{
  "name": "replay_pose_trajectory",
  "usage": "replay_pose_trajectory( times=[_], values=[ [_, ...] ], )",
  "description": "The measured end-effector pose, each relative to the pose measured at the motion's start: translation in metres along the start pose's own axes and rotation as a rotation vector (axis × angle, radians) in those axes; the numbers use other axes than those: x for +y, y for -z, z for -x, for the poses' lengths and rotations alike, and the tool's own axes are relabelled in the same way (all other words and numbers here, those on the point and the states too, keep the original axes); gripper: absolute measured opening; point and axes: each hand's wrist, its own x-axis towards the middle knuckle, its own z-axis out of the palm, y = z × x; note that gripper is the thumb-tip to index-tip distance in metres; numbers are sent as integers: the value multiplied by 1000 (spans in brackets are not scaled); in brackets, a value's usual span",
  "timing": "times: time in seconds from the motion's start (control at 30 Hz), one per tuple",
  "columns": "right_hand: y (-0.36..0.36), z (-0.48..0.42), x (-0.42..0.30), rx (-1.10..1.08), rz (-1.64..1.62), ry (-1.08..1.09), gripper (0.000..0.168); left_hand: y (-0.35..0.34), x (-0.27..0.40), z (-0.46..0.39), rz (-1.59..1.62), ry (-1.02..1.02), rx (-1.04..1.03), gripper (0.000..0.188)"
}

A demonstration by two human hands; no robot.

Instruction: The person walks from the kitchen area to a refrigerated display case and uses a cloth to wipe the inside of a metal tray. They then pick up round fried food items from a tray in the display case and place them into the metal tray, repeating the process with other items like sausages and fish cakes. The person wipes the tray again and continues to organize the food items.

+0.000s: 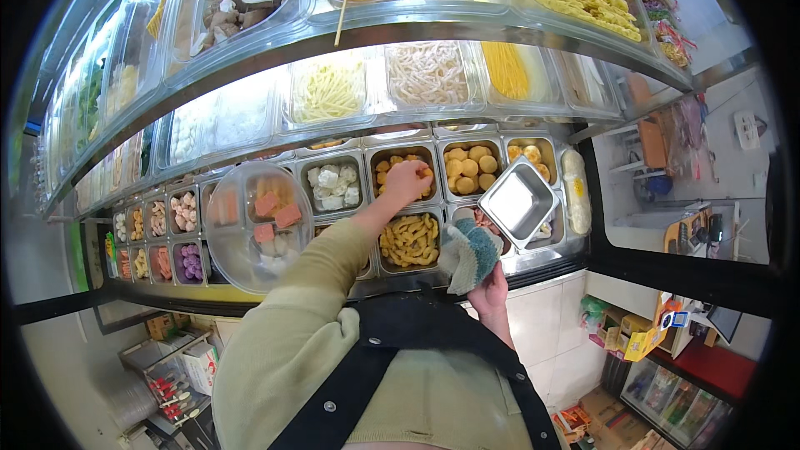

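My left hand (409, 181) reaches into a steel pan of small golden-brown pieces (382, 167), fingertips down among them. Whether it pinches a piece is hidden by the hand itself. Lower right, my right hand (490, 290) grips a teal and white cloth (473, 256), which hangs over the front edge of the pans. An empty steel pan (520, 200) lies askew across the pans beside the cloth. Round tan balls (469, 169) fill the pan right of my left hand, and white cubes (331, 186) the one to its left. Curved brown strips (409, 240) lie in the pan nearer me.
A large clear round lid (231, 250) covers pans at left. Above the pans, a metal shelf edge (400, 31) carries clear food bins; a wooden skewer (341, 19) juts over it. At right lies a white wrapped roll (575, 190). Purple pieces (189, 262) sit farther left.
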Motion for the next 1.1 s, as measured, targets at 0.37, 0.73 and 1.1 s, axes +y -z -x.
replay_pose_trajectory(
  times=[0.37,0.73,1.1],
  values=[
    [-11,-16,17,-10,141,33,39,57,90,164,339,-543,51,35],
    [-86,4,45,100,293,-67,30,-45,3,194,1564,519,-794,30],
    [-84,35,44,-81,1593,1155,17,55,78,227,1769,356,-675,34]
  ],
)
